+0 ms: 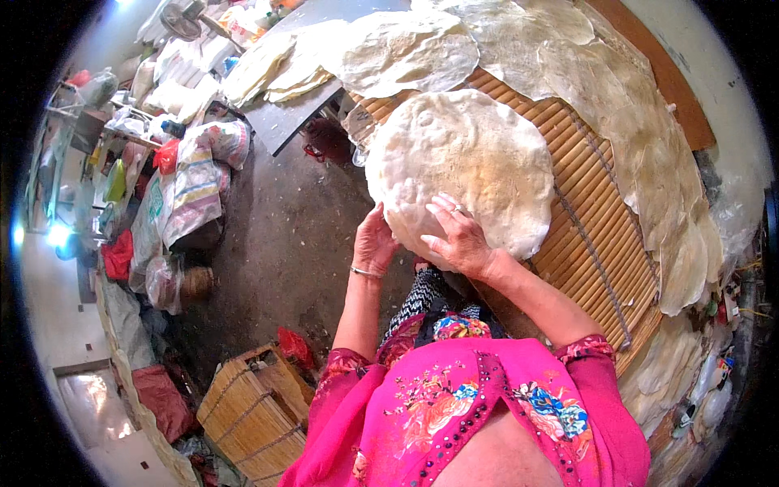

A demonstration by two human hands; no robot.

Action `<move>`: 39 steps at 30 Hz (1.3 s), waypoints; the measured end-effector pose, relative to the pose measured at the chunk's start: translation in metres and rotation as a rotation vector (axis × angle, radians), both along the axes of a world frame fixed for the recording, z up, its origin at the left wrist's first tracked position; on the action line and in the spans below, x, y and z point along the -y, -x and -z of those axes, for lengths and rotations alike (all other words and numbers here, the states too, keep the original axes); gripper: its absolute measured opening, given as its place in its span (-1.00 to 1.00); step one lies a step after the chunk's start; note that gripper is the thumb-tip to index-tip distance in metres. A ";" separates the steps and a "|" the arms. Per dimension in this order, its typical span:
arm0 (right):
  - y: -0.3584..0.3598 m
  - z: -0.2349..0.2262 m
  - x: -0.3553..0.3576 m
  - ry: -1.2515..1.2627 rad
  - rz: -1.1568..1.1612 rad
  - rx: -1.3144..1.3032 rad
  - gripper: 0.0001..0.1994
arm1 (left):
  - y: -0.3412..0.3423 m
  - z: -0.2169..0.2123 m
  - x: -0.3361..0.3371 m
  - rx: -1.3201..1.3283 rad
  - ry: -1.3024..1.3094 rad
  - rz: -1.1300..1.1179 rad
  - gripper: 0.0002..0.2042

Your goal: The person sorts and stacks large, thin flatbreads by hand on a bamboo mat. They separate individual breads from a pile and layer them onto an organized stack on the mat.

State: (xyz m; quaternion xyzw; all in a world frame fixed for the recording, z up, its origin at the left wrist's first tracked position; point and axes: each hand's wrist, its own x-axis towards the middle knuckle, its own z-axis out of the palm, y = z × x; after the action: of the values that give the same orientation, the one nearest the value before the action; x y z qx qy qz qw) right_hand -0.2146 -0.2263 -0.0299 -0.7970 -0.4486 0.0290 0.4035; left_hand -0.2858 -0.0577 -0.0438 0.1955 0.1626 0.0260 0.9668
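A large round pale flatbread (466,162), blistered and uneven at its edge, is in front of me. My left hand (375,241) grips its near left edge, with part of the fingers hidden behind it. On the near part of its upper face lies my right hand (461,239), fingers spread, with a ring on one finger. Beneath and to the right of the bread is a slatted bamboo mat (588,219). I cannot tell whether the bread is one sheet or several stacked together.
Many similar thin sheets (649,162) overlap along the far and right sides. A dark table (280,122) at the far left bears more sheets. Sacks and bags (199,178) crowd the left side. A rolled or folded bamboo mat (256,414) and a red bag (296,347) lie on the floor.
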 end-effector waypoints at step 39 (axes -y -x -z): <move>-0.080 -0.048 0.136 -0.449 0.274 -0.645 -0.83 | 0.046 0.031 0.069 -0.162 -0.289 -0.023 -0.57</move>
State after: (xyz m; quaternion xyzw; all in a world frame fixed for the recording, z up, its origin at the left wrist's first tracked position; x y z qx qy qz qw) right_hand -0.1347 -0.3625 0.0179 -0.6917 -0.1840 0.1249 0.6871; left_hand -0.3322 -0.1267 -0.0747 0.3324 0.2365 0.0442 0.9119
